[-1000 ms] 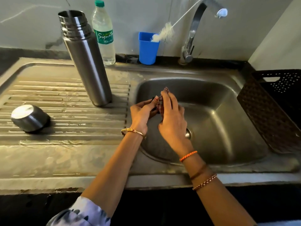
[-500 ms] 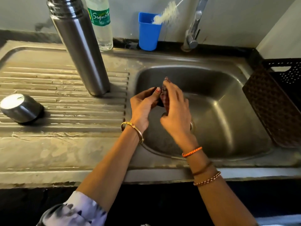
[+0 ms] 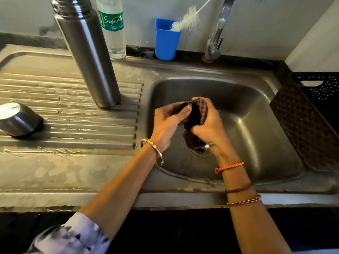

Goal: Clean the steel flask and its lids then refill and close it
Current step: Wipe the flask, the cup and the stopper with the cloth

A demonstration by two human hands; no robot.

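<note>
The tall steel flask [image 3: 88, 52] stands upright and uncapped on the ribbed draining board. Its steel outer lid [image 3: 18, 119] rests upside down at the board's left edge. Over the sink basin [image 3: 256, 129] my left hand [image 3: 168, 123] grips a small dark inner lid [image 3: 192, 114]. My right hand [image 3: 209, 123] presses a checked reddish cloth [image 3: 202, 109] around that lid, and a fold of the cloth hangs below. Most of the inner lid is hidden by fingers and cloth.
A clear plastic water bottle [image 3: 113, 30] stands behind the flask. A blue cup [image 3: 166, 40] holds a white bottle brush [image 3: 187, 21] beside the tap [image 3: 216, 37]. A dark perforated basket [image 3: 311, 114] sits on the right of the sink.
The camera has tilted down and closer. My right hand has turned from flat against the lid to wrapped around it with the cloth; the left hand keeps its grip.
</note>
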